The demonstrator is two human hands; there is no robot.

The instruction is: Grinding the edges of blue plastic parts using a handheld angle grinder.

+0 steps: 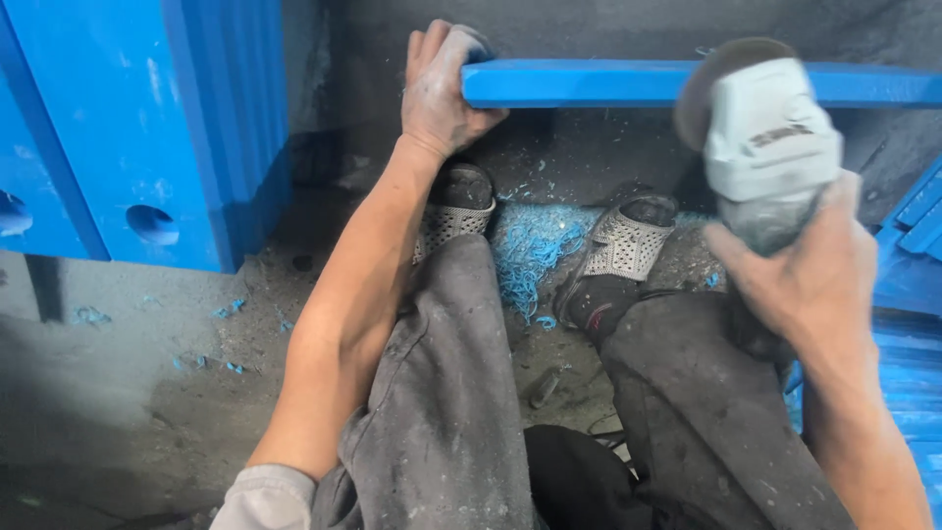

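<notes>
My left hand grips the left end of a long blue plastic bar that lies level across the top of the view. My right hand holds a grey angle grinder upright; its round disc sits against the bar's front edge toward the right. My legs in dusty grey trousers and two perforated grey sandals are below the bar.
A tall stack of blue plastic blocks with round holes stands at the left. More blue slabs lie at the right. Blue shavings are piled on the grey floor between my feet.
</notes>
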